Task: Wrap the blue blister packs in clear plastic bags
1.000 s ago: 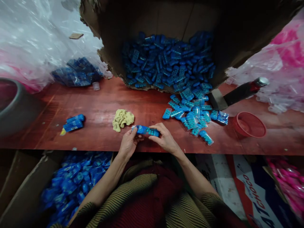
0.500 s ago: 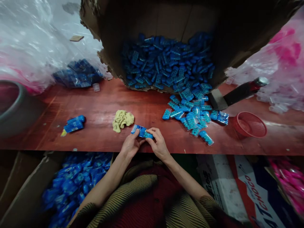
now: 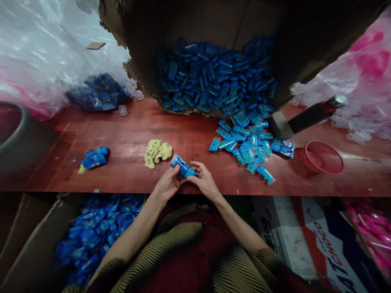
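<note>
Between my hands, above the table's front edge, is a small bottle [image 3: 182,166] with a blue cap and a printed blue sleeve around its body. My left hand [image 3: 168,184] is closed on the sleeved part, thumb on top. The fingers of my right hand [image 3: 206,183] pinch the capped end. A crumpled yellow cloth [image 3: 157,153] lies just beyond my left hand. To the right is a pile of clear bottles [image 3: 244,146] with blue caps and small blue balls inside. Two blue-sleeved bottles [image 3: 95,158] lie at the left.
A torn cardboard box [image 3: 131,69] full of similar bottles opens onto the red table [image 3: 128,179]. A red basket [image 3: 322,158] and a dark-handled tool [image 3: 311,118] are at the right. A grey tub [image 3: 27,142] stands left. Below, a box holds blue packs [image 3: 94,232].
The sleeve now covers the bottle's body, where blue balls showed before. The bottle has tilted, its capped end lower, and my right fingers have shifted on that end.
</note>
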### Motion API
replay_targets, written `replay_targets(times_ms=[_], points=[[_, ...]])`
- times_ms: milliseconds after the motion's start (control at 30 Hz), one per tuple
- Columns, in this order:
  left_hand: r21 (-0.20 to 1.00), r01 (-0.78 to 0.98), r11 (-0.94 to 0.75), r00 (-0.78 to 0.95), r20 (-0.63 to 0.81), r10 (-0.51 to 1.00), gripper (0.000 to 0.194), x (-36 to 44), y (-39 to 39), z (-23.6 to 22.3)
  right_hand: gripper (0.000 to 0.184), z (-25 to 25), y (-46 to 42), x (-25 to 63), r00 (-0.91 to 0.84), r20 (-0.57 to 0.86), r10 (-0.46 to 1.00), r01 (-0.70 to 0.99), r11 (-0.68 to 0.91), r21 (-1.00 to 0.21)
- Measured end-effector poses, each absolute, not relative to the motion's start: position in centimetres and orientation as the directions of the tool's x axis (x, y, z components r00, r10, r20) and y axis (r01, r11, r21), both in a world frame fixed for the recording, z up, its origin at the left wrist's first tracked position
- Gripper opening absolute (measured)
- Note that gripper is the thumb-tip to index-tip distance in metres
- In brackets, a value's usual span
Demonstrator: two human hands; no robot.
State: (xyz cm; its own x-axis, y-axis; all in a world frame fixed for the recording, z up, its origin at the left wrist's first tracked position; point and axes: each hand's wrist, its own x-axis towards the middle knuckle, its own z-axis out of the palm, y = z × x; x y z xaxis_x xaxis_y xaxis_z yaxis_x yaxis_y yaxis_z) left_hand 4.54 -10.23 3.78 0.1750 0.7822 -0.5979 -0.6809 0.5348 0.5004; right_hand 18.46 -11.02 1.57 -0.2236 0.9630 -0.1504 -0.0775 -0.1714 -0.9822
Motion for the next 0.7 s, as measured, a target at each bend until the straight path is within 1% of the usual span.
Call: replay_targets(times_ms=[100, 300, 400, 567, 700], points=[[0.494, -0.672, 0.552, 0.215, -0.583, 0.784, 0.005, 4.6, -10.2, 3.8, 0.065, 1.6, -10.6, 18.8, -0.285, -0.173, 0.943, -0.120, -0.214, -0.969], [0.483, -0.643, 0.594, 0.297, -0.558, 0.775, 0.004, 5.0, -10.5, 4.3, 0.082, 3.0, -10.1, 19.4, -0.375, -0.223, 0.900, -0.149, -0.296, -0.943], [0.479, -0.636, 0.605, 0.332, -0.537, 0.775, 0.008, 5.0, -10.8, 4.4, 0.082, 3.7, -9.9, 19.8, -0.457, -0.228, 0.860, -0.194, -0.346, -0.918], [0.471, -0.629, 0.618, 0.334, -0.554, 0.763, 0.008, 4.8, -11.0, 4.7, 0.078, 3.9, -9.5, 20.2, -0.598, -0.160, 0.785, -0.285, -0.395, -0.873], [0.505, -0.623, 0.597, 0.320, -0.532, 0.784, 0.010, 5.0, -11.2, 4.7, 0.076, 3.7, -9.4, 20.3, -0.588, -0.144, 0.796, -0.283, -0.368, -0.886]])
